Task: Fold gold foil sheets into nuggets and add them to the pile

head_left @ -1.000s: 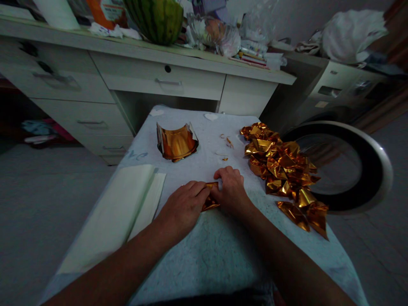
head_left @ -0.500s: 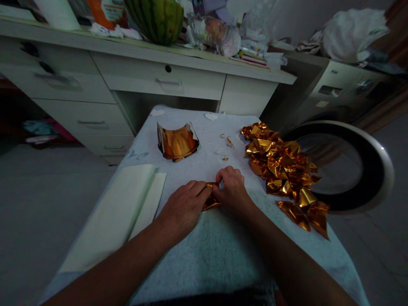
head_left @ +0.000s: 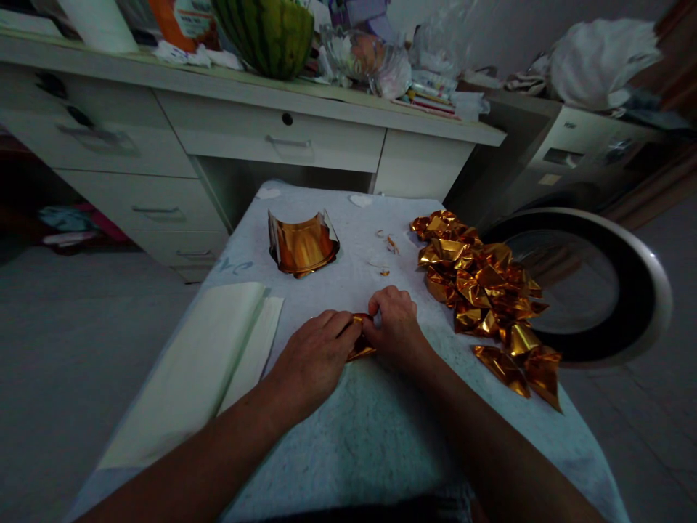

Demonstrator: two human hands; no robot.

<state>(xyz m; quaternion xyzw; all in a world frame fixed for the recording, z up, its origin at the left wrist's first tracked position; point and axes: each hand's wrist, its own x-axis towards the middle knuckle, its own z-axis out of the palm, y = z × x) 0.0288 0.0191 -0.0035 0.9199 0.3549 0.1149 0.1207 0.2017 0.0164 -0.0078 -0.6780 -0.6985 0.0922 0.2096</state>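
Between my hands, low over the cloth-covered table (head_left: 414,428), lies a piece of shiny gold foil paper (head_left: 361,350), partly covered by my fingers. My left hand (head_left: 319,345) presses on its left side with the fingers bent together. From the right, my right hand (head_left: 395,316) pinches the same foil between thumb and curled fingers. A curved stack of gold foil sheets (head_left: 305,247) stands farther back on the left. A heap of folded gold foil pieces (head_left: 484,283) spreads along the table's right side.
Pale folded paper (head_left: 201,370) lies along the table's left side. Small foil scraps (head_left: 392,245) dot the cloth beyond my hands. A white desk (head_left: 245,112) holding a watermelon (head_left: 266,36) stands behind. At the right, a washing machine's round door (head_left: 645,283) hangs out beside the table.
Both hands stay at the same spot on the foil, with hardly any visible shift of the fingers. The foil heap and the stack have not moved.
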